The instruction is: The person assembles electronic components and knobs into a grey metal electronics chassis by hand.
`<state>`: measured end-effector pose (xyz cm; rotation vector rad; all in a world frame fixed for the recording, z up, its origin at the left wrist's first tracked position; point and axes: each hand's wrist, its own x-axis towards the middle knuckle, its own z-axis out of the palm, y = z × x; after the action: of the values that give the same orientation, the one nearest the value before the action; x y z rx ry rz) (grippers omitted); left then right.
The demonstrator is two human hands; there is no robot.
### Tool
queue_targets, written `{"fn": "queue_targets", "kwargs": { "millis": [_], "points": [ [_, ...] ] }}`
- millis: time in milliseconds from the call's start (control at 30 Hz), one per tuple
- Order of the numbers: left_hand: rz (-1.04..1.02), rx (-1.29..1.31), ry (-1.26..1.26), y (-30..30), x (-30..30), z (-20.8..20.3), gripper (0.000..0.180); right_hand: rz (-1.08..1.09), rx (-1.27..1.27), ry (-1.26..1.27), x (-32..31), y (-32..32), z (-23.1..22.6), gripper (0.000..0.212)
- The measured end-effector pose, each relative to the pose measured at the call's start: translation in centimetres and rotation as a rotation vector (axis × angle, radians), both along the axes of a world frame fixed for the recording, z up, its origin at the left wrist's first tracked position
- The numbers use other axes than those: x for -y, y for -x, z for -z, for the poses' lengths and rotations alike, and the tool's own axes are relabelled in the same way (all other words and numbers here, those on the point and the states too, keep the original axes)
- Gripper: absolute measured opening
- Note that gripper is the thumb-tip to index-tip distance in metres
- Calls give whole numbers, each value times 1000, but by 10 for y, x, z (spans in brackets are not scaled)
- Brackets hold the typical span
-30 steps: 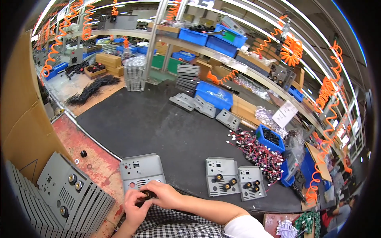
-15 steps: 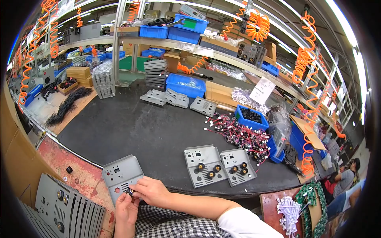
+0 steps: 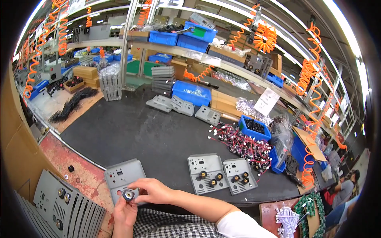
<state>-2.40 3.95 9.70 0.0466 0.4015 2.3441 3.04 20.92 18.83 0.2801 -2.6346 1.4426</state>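
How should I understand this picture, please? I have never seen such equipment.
There is no robot: a person works with two bare hands. The view comes from a wide camera worn on the head, looking down, so straight edges bend.

The left hand holds a dark part with a metallic centre; the right hand is close beside it, perhaps touching. A grey panel lies just beyond.

On the black table, two panels with round fittings lie to the right, near a heap of wires.

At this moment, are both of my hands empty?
No, your left hand holds a dark round fitting at its fingertips, and your right hand is close beside it.
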Motion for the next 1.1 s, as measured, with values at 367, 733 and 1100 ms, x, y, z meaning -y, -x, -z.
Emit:
{"fn": "queue_targets", "kwargs": {
  "millis": [367, 733, 1100],
  "points": [
    [-137, -96, 138, -5, 25, 5, 28, -25, -304, -393, 39, 28, 8, 27],
    [-147, 61, 107, -8, 34, -1, 9, -82, -258, -363, 51, 30, 10, 39],
    [255, -123, 246, -37, 65, 56, 19, -3, 22, -285, 31, 39, 51, 34]
  ]
}}
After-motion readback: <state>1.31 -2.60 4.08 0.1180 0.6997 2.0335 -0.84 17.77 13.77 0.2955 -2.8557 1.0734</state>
